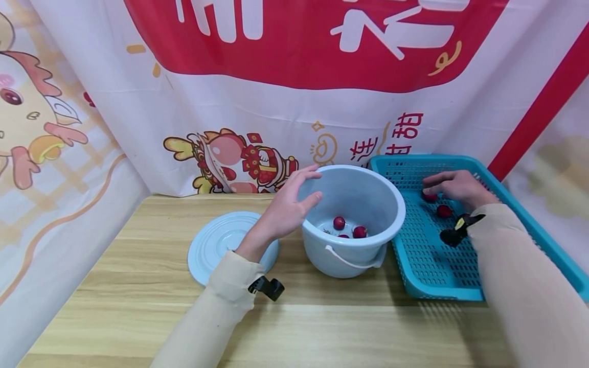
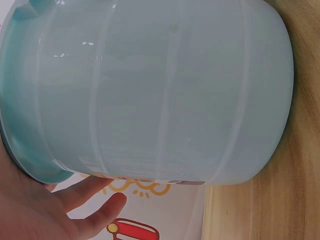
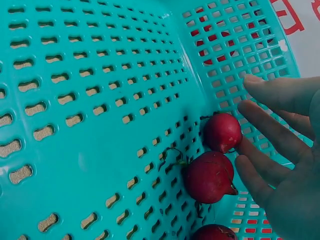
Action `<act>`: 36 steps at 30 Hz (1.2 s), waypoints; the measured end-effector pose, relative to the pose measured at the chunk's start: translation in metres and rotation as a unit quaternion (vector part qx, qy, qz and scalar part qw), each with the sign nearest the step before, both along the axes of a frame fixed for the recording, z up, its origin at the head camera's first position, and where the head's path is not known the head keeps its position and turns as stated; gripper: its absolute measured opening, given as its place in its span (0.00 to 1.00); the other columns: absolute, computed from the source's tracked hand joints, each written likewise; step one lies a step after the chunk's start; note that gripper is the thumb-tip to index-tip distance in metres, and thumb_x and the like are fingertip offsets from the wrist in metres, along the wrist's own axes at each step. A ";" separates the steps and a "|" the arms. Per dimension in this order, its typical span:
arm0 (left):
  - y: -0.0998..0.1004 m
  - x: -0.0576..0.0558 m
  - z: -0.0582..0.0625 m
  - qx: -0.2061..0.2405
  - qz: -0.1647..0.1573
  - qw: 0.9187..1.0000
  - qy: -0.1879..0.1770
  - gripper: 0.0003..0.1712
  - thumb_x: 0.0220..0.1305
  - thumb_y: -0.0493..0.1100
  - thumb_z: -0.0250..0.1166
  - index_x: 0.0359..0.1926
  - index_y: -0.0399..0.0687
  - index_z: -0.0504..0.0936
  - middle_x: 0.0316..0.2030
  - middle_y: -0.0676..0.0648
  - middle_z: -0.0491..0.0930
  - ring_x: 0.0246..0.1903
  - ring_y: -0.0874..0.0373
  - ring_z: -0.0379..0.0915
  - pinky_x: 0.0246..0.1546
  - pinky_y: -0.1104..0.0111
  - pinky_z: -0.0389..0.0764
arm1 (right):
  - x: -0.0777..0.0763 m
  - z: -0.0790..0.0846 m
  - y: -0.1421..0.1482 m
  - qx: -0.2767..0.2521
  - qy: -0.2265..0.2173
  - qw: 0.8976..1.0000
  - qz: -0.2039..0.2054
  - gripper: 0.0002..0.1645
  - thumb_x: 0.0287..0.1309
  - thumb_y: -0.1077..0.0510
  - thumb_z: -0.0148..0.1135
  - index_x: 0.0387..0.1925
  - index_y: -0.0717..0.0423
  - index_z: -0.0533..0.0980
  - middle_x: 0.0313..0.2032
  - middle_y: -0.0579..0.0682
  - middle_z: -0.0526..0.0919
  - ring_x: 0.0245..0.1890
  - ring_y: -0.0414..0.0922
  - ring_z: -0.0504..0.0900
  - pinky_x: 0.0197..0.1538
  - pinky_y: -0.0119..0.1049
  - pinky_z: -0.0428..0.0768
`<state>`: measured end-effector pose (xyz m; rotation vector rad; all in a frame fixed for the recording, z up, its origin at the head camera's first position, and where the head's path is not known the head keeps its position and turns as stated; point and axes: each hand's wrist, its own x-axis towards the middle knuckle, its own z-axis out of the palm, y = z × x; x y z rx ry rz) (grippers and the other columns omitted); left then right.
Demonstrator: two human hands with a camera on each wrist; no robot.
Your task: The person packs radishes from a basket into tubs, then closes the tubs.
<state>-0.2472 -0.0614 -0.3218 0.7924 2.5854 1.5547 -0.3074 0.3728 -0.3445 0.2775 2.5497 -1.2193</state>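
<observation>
My left hand (image 1: 286, 208) is at the left rim of a light blue bucket (image 1: 338, 263), its fingers spread along the outside and thumb near the rim. The left wrist view shows those fingers (image 2: 82, 197) beside the bucket's wall, not curled round it. Inside the bucket lie a few red radishes (image 1: 360, 232). Over in the teal basket (image 1: 437, 292), my right hand (image 1: 461, 188) reaches down with loosely bent fingers. Right by its fingertips, in the right wrist view, sit a small radish (image 3: 222, 132) and a larger radish (image 3: 209, 177); a third radish (image 3: 214, 233) is cut off below.
A round light blue lid (image 1: 207, 250) lies on the wooden table (image 1: 138, 286), left of the bucket and partly behind my left forearm. The bucket's handle (image 1: 352, 263) hangs down in front. A printed cloth (image 1: 294, 107) hangs behind the table.
</observation>
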 end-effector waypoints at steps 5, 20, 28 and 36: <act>0.000 0.000 0.000 0.000 0.002 1.000 -0.002 0.28 0.80 0.48 0.57 0.76 0.49 0.69 0.83 0.56 0.57 0.84 0.52 0.48 0.82 0.40 0.57 | 0.000 -0.002 0.002 -0.003 -0.007 1.000 -0.002 0.47 0.73 0.50 0.66 0.83 0.57 0.55 0.83 0.70 0.50 0.79 0.75 0.50 0.73 0.78 0.64; 0.000 0.000 0.000 0.001 0.005 1.000 -0.005 0.27 0.81 0.47 0.57 0.76 0.49 0.69 0.83 0.57 0.57 0.84 0.52 0.48 0.82 0.39 0.55 | -0.005 -0.003 0.002 0.022 -0.037 0.998 0.037 0.42 0.75 0.53 0.63 0.82 0.60 0.57 0.80 0.73 0.55 0.78 0.74 0.51 0.75 0.77 0.61; 0.000 0.000 0.000 0.001 0.006 1.000 -0.005 0.27 0.80 0.46 0.57 0.76 0.50 0.69 0.83 0.57 0.57 0.84 0.53 0.48 0.82 0.39 0.55 | -0.003 -0.004 0.000 0.052 -0.039 0.997 0.049 0.38 0.76 0.54 0.61 0.80 0.62 0.61 0.80 0.75 0.53 0.76 0.76 0.51 0.74 0.77 0.63; 0.001 0.000 -0.001 0.000 0.006 1.000 -0.005 0.27 0.81 0.46 0.57 0.76 0.49 0.69 0.83 0.57 0.57 0.84 0.52 0.48 0.82 0.38 0.55 | -0.001 -0.003 -0.003 0.078 -0.029 0.995 0.061 0.37 0.76 0.55 0.61 0.78 0.65 0.63 0.78 0.77 0.54 0.75 0.77 0.52 0.71 0.76 0.67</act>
